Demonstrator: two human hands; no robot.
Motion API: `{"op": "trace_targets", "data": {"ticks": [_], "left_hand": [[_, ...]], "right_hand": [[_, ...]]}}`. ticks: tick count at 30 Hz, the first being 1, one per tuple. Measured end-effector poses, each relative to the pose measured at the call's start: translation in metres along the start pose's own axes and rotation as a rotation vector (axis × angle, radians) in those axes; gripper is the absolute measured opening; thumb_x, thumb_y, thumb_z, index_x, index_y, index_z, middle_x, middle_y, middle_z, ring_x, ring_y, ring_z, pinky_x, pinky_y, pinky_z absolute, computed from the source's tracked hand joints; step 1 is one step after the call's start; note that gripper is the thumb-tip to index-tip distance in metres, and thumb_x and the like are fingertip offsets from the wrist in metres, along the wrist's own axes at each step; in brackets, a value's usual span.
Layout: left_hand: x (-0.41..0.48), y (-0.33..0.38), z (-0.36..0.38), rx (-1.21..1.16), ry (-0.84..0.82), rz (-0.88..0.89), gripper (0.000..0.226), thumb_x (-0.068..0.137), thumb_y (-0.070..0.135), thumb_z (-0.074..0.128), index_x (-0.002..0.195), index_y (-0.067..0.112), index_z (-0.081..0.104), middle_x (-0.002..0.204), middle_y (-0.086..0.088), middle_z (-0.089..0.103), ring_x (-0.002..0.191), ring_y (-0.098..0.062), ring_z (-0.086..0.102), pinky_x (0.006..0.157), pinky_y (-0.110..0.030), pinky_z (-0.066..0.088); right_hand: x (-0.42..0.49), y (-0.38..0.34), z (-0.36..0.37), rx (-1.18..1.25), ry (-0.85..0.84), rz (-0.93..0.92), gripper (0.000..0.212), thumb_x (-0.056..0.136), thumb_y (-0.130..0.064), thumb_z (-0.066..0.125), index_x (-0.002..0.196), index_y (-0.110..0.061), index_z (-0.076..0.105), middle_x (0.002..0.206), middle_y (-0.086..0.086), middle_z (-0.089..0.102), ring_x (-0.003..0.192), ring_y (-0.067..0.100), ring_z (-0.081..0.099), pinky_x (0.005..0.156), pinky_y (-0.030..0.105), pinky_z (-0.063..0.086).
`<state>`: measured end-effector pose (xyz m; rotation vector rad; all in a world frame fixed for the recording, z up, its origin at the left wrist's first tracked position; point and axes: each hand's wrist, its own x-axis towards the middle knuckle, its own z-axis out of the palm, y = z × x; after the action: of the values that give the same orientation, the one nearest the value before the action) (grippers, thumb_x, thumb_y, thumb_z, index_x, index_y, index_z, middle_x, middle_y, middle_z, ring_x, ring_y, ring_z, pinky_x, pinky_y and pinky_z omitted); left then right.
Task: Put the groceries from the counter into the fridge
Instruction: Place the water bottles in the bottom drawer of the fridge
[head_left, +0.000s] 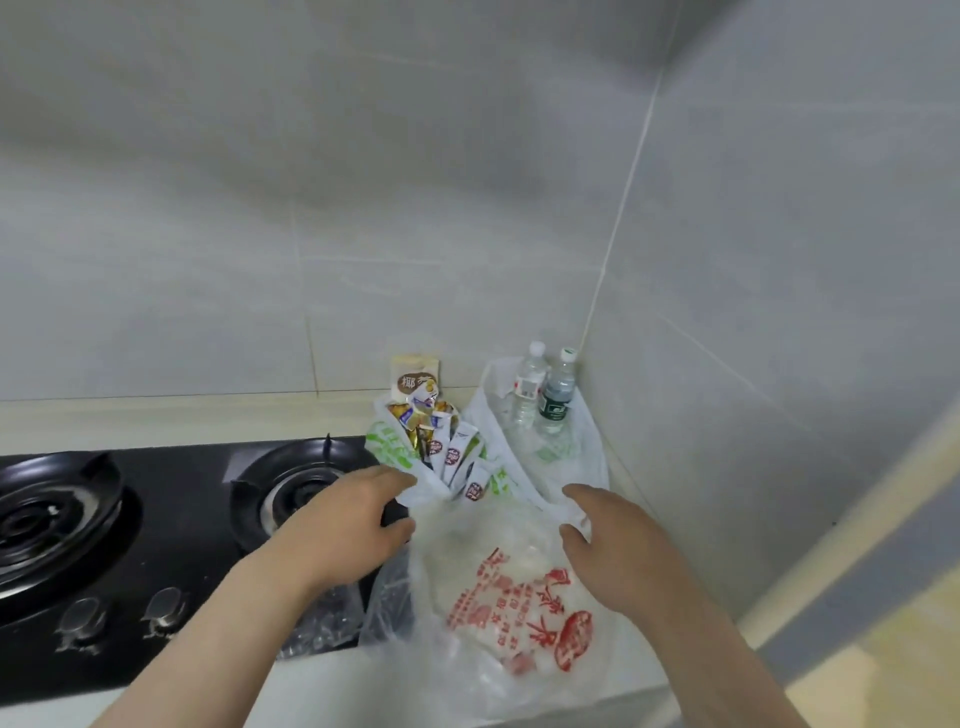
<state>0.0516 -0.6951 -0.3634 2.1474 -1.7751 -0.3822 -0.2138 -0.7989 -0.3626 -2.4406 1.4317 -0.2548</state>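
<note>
The red-printed bag (498, 597), a thin white plastic sack with pale, lumpy contents, sits on the pale counter (337, 693) right in front of the person, and everything else is placed from it. The right hand (615, 553) is at the bag's right upper edge; a fold of the plastic shows between its thumb and forefinger, so it is pinching the bag there. The left hand (348, 525) is at the bag's left upper edge, thumb and fingers curved in a C with their tips against the plastic. I cannot tell whether it has actually closed on the film or only touches it.

Just left of the bag, touching its side, lies a piece of crinkled clear plastic (332, 621), partly under the left forearm. It overlaps the black gas stove (171, 525), which stretches away to the left of the bag with two knobs (80, 621) along its front.

Directly behind the bag stands a green-printed bag (387, 447), crammed with upright snack packets (457, 457). A little further back, a beige carton (414, 376) stands against the tiled wall (363, 208).

Behind the bag and to its right, a third white bag (587, 457) sits in the corner of the walls. It holds two water bottles (527, 387), upright and side by side, their caps above the rim.
</note>
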Motion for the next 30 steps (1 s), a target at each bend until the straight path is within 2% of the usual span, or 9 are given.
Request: {"op": "trace_targets", "data": {"ticks": [5, 7, 12, 16, 19, 24, 30], "left_hand": [[0.047, 0.035, 0.005, 0.026, 0.008, -0.014, 0.055, 0.092, 0.039, 0.060, 0.143, 0.027, 0.046, 0.146, 0.010, 0.047, 0.131, -0.009, 0.045, 0.106, -0.021, 0.036], [0.064, 0.048, 0.009, 0.030, 0.017, -0.013, 0.050, 0.093, 0.037, 0.059, 0.140, 0.025, 0.049, 0.143, 0.009, 0.050, 0.126, -0.010, 0.049, 0.099, -0.019, 0.037], [0.100, 0.077, 0.021, -0.005, 0.032, -0.002, 0.051, 0.094, 0.035, 0.059, 0.143, 0.027, 0.046, 0.148, 0.007, 0.046, 0.133, -0.011, 0.044, 0.103, -0.023, 0.036], [0.124, 0.093, 0.027, -0.009, 0.016, 0.015, 0.051, 0.095, 0.035, 0.057, 0.144, 0.027, 0.045, 0.147, 0.009, 0.047, 0.131, -0.010, 0.045, 0.098, -0.020, 0.035], [0.144, 0.098, 0.029, -0.018, 0.020, 0.021, 0.051, 0.094, 0.035, 0.058, 0.143, 0.027, 0.046, 0.148, 0.009, 0.046, 0.131, -0.010, 0.047, 0.099, -0.020, 0.035], [0.180, 0.098, 0.034, -0.029, 0.009, 0.034, 0.052, 0.094, 0.037, 0.058, 0.144, 0.027, 0.046, 0.147, 0.009, 0.046, 0.129, -0.010, 0.049, 0.105, -0.027, 0.039], [0.236, 0.079, 0.040, 0.026, -0.035, 0.090, 0.054, 0.096, 0.035, 0.056, 0.146, 0.022, 0.043, 0.150, 0.007, 0.043, 0.136, -0.012, 0.041, 0.107, -0.022, 0.033]], "right_hand": [[0.025, 0.052, -0.017, 0.059, 0.014, 0.019, 0.052, 0.100, -0.036, 0.046, 0.150, -0.029, 0.036, 0.150, -0.011, 0.043, 0.137, 0.010, 0.041, 0.109, 0.027, 0.035], [0.036, 0.066, -0.024, 0.080, 0.015, 0.028, 0.052, 0.099, -0.036, 0.047, 0.150, -0.030, 0.036, 0.149, -0.011, 0.043, 0.136, 0.011, 0.042, 0.108, 0.028, 0.037], [0.057, 0.091, -0.035, 0.091, 0.042, 0.015, 0.054, 0.098, -0.037, 0.048, 0.150, -0.030, 0.036, 0.148, -0.011, 0.045, 0.136, 0.011, 0.041, 0.106, 0.026, 0.037], [0.073, 0.099, -0.043, 0.097, 0.010, 0.020, 0.055, 0.098, -0.039, 0.047, 0.151, -0.031, 0.032, 0.148, -0.011, 0.044, 0.135, 0.012, 0.042, 0.104, 0.027, 0.038], [0.088, 0.102, -0.049, 0.101, -0.004, 0.023, 0.055, 0.099, -0.038, 0.047, 0.151, -0.029, 0.032, 0.148, -0.009, 0.044, 0.133, 0.013, 0.044, 0.102, 0.028, 0.039], [0.117, 0.105, -0.055, 0.071, -0.030, 0.026, 0.057, 0.098, -0.038, 0.048, 0.151, -0.029, 0.032, 0.147, -0.009, 0.044, 0.131, 0.014, 0.046, 0.101, 0.029, 0.041], [0.170, 0.110, -0.052, -0.012, -0.077, 0.071, 0.057, 0.099, -0.038, 0.046, 0.153, -0.026, 0.029, 0.149, -0.005, 0.043, 0.135, 0.017, 0.042, 0.105, 0.031, 0.038]]}}
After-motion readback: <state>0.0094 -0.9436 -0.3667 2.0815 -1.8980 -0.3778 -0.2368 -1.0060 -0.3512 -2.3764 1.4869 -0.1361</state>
